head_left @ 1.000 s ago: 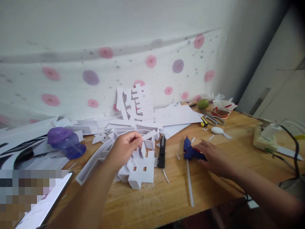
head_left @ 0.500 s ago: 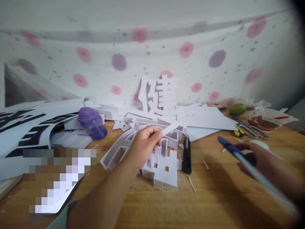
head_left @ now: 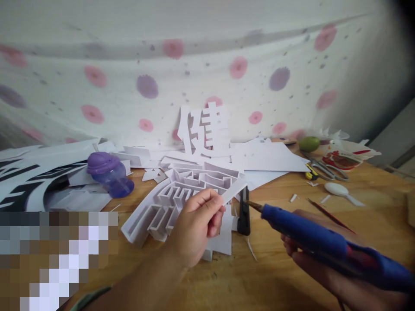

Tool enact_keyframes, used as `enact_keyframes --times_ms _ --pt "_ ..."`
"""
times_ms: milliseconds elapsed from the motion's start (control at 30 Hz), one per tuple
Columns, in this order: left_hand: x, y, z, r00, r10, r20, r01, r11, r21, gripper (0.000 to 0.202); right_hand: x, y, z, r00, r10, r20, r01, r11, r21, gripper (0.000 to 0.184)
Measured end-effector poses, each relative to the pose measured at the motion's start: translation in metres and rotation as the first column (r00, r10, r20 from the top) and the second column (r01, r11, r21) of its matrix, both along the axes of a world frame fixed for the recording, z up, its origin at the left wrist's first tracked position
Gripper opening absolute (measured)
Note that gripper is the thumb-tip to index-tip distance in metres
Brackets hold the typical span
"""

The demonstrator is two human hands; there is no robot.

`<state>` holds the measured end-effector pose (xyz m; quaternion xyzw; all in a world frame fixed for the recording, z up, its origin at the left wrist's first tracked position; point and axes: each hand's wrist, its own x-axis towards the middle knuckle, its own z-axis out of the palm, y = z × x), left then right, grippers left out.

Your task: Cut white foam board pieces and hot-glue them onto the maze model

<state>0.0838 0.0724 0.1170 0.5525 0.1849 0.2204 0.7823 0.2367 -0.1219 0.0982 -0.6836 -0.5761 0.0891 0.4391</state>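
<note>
My left hand (head_left: 202, 224) is closed, pinching a narrow white strip (head_left: 236, 191) between thumb and fingers. Under and behind it stands a white raised-wall character frame (head_left: 142, 216) with several compartments, partly covered by my hand. My right hand (head_left: 311, 255) is wrapped round a blue-handled tool (head_left: 301, 229) with a pointed brownish metal tip, much like a soldering iron. The tip is close to the far end of the strip; whether they touch I cannot tell. Just behind the tip lies a black utility knife (head_left: 244, 216).
A white cut-out character (head_left: 212, 129) leans at the back by white sheets (head_left: 269, 156). Left are a purple cup (head_left: 112, 175) and printed black-and-white sheets (head_left: 19, 172). Right lie a white spoon (head_left: 339, 190), a red thin stick (head_left: 329, 214), scissors (head_left: 327, 168) and a green fruit (head_left: 309, 143).
My right hand has brought the blue-handled tool leftward, its tip now close to the strip. My left hand still pinches the strip. The view has shifted slightly to the right.
</note>
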Motion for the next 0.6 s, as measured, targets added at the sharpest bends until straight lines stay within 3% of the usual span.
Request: enact_keyframes --times_ms 100,233,333,400,467,533,600 --pt "0.000 -0.002 -0.002 1.000 -0.014 -0.002 0.014 1.000 -0.023 0.029 -0.015 0.012 0.012 0.991 0.014 0.133 -0.020 0.999 0.041 0.005" --pt "0.000 -0.003 -0.005 1.000 -0.016 -0.011 0.016 1.000 -0.010 0.028 -0.022 0.019 0.013 0.980 -0.033 0.195 0.010 0.993 0.115 0.011" --pt "-0.001 0.001 -0.006 0.998 0.014 -0.053 -0.003 0.979 0.205 0.027 -0.019 0.018 0.012 0.983 -0.038 0.182 0.023 0.996 0.084 0.011" --pt "-0.003 0.005 -0.005 0.993 0.095 -0.067 -0.052 0.878 0.475 0.025 -0.015 0.016 0.012 0.982 -0.029 0.189 0.019 0.998 0.055 0.009" --pt "-0.004 0.009 -0.005 0.981 0.188 -0.040 -0.106 0.706 0.701 0.023 -0.012 0.014 0.013 0.980 -0.018 0.199 0.012 1.000 0.029 0.004" --pt "-0.005 0.012 -0.005 0.970 0.243 -0.003 -0.141 0.575 0.806 0.020 -0.011 0.012 0.014 0.979 -0.029 0.200 0.026 1.000 0.018 0.004" --pt "-0.005 0.013 -0.006 0.969 0.247 0.009 -0.143 0.531 0.835 0.018 -0.010 0.010 0.014 0.976 -0.060 0.208 0.055 0.998 0.028 0.007"
